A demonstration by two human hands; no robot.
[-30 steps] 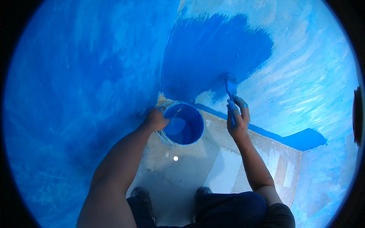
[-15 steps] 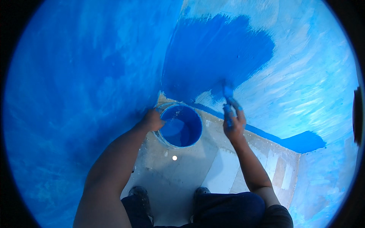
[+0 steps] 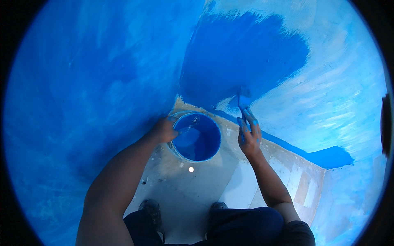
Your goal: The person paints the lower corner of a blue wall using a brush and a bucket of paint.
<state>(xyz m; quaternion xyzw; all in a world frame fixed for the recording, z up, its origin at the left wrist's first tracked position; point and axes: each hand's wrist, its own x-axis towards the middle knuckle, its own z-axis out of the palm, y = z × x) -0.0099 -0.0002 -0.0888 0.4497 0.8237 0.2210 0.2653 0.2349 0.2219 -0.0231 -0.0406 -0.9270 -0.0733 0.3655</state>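
Left hand (image 3: 165, 130) partly hides gripped bucket (image 3: 211, 135); right hand (image 3: 250, 138), held brush (image 3: 244, 101).

Grey floor (image 3: 186, 197), small bright spot (image 3: 191, 169), dark object (image 3: 385, 125) far right

Head-worn fisheye looks steeply down on the bucket (image 3: 213, 133), apparently near.
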